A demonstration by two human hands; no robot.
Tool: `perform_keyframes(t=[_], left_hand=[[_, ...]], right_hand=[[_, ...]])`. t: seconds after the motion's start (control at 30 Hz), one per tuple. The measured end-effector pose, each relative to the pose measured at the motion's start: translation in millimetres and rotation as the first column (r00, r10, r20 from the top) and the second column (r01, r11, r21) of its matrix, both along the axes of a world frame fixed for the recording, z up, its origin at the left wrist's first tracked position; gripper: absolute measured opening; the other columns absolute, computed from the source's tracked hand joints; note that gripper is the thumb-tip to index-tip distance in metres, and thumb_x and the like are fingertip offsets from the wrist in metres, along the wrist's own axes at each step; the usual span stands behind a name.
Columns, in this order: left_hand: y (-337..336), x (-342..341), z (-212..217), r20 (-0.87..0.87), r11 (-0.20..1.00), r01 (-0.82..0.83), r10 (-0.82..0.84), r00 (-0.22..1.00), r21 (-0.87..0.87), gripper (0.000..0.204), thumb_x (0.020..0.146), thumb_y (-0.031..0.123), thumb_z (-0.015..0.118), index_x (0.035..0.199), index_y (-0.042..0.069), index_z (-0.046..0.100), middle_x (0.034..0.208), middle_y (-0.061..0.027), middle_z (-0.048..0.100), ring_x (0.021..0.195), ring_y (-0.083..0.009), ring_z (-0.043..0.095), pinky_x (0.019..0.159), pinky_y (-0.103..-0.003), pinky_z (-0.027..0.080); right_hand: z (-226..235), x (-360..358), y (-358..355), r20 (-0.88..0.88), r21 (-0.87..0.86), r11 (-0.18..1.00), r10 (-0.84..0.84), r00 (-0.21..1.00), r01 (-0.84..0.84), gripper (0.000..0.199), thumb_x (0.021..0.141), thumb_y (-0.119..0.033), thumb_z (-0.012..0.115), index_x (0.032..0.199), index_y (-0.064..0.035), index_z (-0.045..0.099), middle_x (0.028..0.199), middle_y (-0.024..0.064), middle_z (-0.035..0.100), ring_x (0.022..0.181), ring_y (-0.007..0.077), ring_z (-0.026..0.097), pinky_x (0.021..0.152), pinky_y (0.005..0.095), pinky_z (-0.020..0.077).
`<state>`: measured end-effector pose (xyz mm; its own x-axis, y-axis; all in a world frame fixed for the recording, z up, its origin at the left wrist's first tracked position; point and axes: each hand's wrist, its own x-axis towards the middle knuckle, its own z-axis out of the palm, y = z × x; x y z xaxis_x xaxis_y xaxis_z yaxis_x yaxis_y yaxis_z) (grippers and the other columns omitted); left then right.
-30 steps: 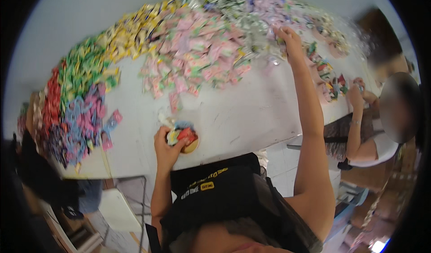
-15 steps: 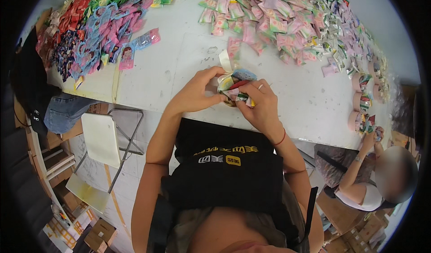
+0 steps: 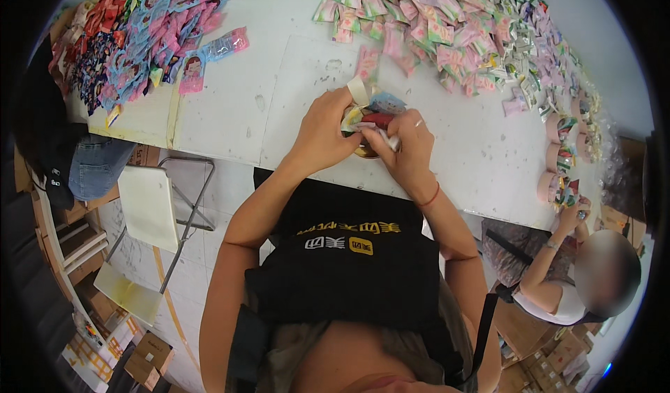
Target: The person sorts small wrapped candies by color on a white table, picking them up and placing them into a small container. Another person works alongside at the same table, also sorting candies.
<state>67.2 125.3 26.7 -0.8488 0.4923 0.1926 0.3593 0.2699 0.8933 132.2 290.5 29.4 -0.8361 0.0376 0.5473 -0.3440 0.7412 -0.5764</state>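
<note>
Hands are together now at the near edge of the white table (image 3: 293, 93). A second ago the right hand (image 3: 408, 149) was stretched far out to the pile of pink packets (image 3: 433, 30), and the left hand (image 3: 324, 131) waited alone with the small round tub (image 3: 366, 150). Half a second ago both had already met. Now the left fingers wrap around a bunch of little packets (image 3: 373, 110) sticking up from the tub, and the right fingers pinch and push at them from the side. It looks like the new packet is being tucked in with the others. Another person (image 3: 558, 281) sits at the right, touching pink tubs (image 3: 558, 159).
</note>
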Motion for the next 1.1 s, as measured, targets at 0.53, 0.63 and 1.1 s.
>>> perform_keyframes(t=[0.53,0.63,1.1], left_hand=[[1.1,9.3,9.4,0.048,0.993,0.009,-0.003,0.999,-0.119,0.067,0.063,0.017,0.087,0.119,0.002,0.053,0.108,-0.0171,0.060,0.100,-0.0392,0.056,0.086,-0.045,0.046],[6.8,13.3,7.8,-0.035,0.996,-0.059,0.057,0.998,-0.061,0.065,0.062,0.018,0.086,0.116,0.004,0.053,0.105,-0.0153,0.061,0.098,-0.0386,0.056,0.085,-0.046,0.045],[7.9,11.5,4.4,-0.020,0.999,-0.048,0.048,0.999,-0.013,0.065,0.062,0.014,0.084,0.119,0.005,0.053,0.104,-0.0154,0.062,0.097,-0.0388,0.058,0.083,-0.047,0.045]], right_hand=[[3.9,-5.9,-7.3,0.108,-0.045,0.999,0.026,0.994,-0.021,0.040,0.094,-0.046,0.060,0.106,-0.0070,0.057,0.089,0.0088,0.059,0.074,0.0277,0.060,0.062,0.0370,0.0497],[16.2,12.1,0.2,0.356,-0.374,0.927,0.161,0.921,-0.018,0.037,0.099,-0.036,0.050,0.117,-0.0044,0.054,0.112,0.0156,0.059,0.090,0.0292,0.060,0.077,0.0378,0.0495],[-2.6,23.4,1.8,0.011,-0.391,0.893,0.245,0.970,-0.221,0.033,0.093,0.002,0.055,0.125,-0.0047,0.050,0.137,0.0152,0.056,0.139,0.0345,0.040,0.116,0.0528,0.0222]])
